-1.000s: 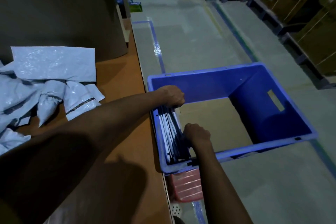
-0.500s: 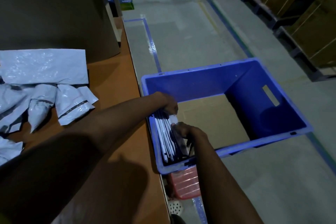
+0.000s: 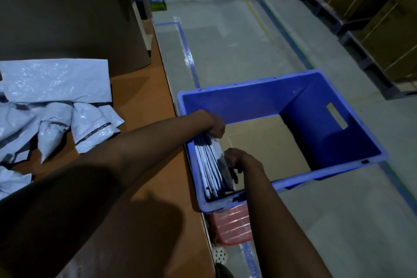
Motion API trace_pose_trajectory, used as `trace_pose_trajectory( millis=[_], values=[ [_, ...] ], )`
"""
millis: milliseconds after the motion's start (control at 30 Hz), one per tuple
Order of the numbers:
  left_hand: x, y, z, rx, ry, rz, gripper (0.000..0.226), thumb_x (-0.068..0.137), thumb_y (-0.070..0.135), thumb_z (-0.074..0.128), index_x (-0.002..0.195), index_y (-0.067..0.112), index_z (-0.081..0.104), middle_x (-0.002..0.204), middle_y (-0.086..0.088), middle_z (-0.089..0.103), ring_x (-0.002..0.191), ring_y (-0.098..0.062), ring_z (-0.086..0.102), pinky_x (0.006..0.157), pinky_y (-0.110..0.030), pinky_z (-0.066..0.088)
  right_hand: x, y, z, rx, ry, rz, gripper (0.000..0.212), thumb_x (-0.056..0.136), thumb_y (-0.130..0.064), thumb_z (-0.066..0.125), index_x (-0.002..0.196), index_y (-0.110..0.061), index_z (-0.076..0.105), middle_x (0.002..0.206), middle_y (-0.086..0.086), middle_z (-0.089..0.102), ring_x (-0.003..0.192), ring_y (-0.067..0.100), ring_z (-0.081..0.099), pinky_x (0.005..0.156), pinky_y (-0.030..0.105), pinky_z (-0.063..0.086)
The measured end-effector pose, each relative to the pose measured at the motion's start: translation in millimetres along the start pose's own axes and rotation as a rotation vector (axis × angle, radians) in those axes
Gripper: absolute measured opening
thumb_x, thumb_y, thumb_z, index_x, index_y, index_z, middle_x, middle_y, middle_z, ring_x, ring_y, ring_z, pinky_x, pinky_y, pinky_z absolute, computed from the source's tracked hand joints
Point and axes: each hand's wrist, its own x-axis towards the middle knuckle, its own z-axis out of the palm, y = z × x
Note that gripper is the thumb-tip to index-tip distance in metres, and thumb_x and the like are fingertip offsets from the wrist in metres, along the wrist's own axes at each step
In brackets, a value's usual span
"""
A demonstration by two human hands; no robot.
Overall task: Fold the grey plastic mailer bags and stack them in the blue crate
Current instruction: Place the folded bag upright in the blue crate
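A: Since the folded mailer bags (image 3: 211,165) stand on edge against the worktop-side wall of the blue crate (image 3: 248,85), why are both hands in there?

B: To stop the row fanning open, I'd judge. The left hand (image 3: 215,126) has its fingers curled over the far top corner of the row and grips it. The right hand (image 3: 237,160) is curled too, at the row's open face nearer the person, and seems to pinch the outermost bag against the others.

A: Nothing else props them?

B: No. The rest of the crate shows only a cardboard liner (image 3: 268,142) on its bottom, and slick plastic would likely slump that way.

A: Is there more to fold?

B: Plenty. The loose mailer bags (image 3: 52,106), one flat and the others crumpled, lie on the orange-brown worktop (image 3: 144,187), well apart from the crate and in front of a large brown roll (image 3: 67,11).

A: And the room?

B: It's a dim warehouse. The concrete floor (image 3: 225,47) is marked with blue tape (image 3: 189,61), and cardboard cartons (image 3: 388,29) stand on pallets along the right. The crate sits just beside the worktop's edge, with a red basket (image 3: 232,225) showing under its near corner.
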Motion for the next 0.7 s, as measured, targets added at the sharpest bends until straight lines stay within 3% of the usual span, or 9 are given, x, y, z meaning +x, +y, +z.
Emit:
trace_pose_trajectory(
  millis=[33, 100, 167, 267, 400, 533, 700],
  values=[
    [-12.0, 3.4, -5.6, -0.019, 0.035, 0.011, 0.039, 0.106, 0.023, 0.051, 0.143, 0.017, 0.058, 0.145, -0.011, 0.055, 0.114, -0.032, 0.057, 0.083, -0.038, 0.043, 2.2, -1.7, -5.7, -0.036, 0.069, -0.016, 0.024, 0.102, -0.009, 0.050, 0.085, 0.001, 0.063, 0.086, 0.016, 0.066, 0.081, 0.031, 0.068, 0.065, 0.033, 0.046],
    [-38.1, 4.0, -13.8, -0.094, 0.166, 0.031, 0.043, 0.104, 0.020, 0.052, 0.148, 0.021, 0.054, 0.148, -0.011, 0.053, 0.129, -0.031, 0.053, 0.092, -0.034, 0.044, 4.4, -0.6, -12.5, -0.065, 0.292, -0.096, 0.032, 0.103, -0.030, 0.047, 0.119, -0.009, 0.066, 0.126, 0.021, 0.064, 0.111, 0.036, 0.064, 0.085, 0.037, 0.049],
    [-71.4, -0.2, -16.3, -0.221, 0.342, 0.039, 0.043, 0.102, 0.019, 0.054, 0.144, 0.023, 0.058, 0.143, -0.009, 0.059, 0.129, -0.028, 0.054, 0.099, -0.034, 0.045, -12.6, 2.1, -11.1, 0.036, 0.494, -0.174, 0.045, 0.104, -0.042, 0.047, 0.144, -0.023, 0.055, 0.143, 0.014, 0.058, 0.126, 0.037, 0.057, 0.100, 0.042, 0.047],
    [-127.6, -8.4, -5.3, -0.427, 0.602, 0.063, 0.035, 0.102, 0.020, 0.059, 0.136, 0.019, 0.066, 0.135, -0.003, 0.067, 0.124, -0.021, 0.061, 0.100, -0.032, 0.045, -37.0, 7.0, 6.3, 0.160, 0.717, -0.359, 0.039, 0.105, -0.041, 0.051, 0.139, -0.026, 0.060, 0.133, 0.007, 0.067, 0.119, 0.032, 0.063, 0.095, 0.041, 0.050],
    [-190.5, -19.5, 33.8, -0.566, 0.955, 0.019, 0.027, 0.101, 0.021, 0.063, 0.125, 0.020, 0.074, 0.124, 0.000, 0.074, 0.111, -0.018, 0.066, 0.090, -0.027, 0.044, -65.9, -4.9, 33.2, 0.262, 0.888, -0.554, 0.029, 0.104, -0.032, 0.055, 0.129, -0.025, 0.069, 0.122, 0.001, 0.072, 0.108, 0.024, 0.068, 0.090, 0.039, 0.053],
    [-240.1, -30.3, 85.5, -0.670, 1.157, -0.065, 0.025, 0.100, 0.021, 0.063, 0.121, 0.024, 0.076, 0.116, 0.001, 0.076, 0.107, -0.017, 0.067, 0.090, -0.033, 0.051, -97.9, -41.7, 62.1, 0.299, 1.049, -0.767, 0.025, 0.103, -0.029, 0.057, 0.120, -0.024, 0.073, 0.114, -0.002, 0.073, 0.108, 0.020, 0.067, 0.088, 0.042, 0.055],
    [-296.5, -45.2, 157.1, -0.652, 1.419, -0.234, 0.023, 0.094, 0.014, 0.064, 0.110, 0.024, 0.079, 0.106, 0.004, 0.076, 0.099, -0.019, 0.067, 0.084, -0.041, 0.052, -129.5, -106.6, 122.3, 0.265, 1.018, -1.051, 0.023, 0.103, -0.024, 0.058, 0.119, -0.023, 0.074, 0.114, -0.004, 0.071, 0.108, 0.018, 0.065, 0.086, 0.045, 0.057]
  ],
)
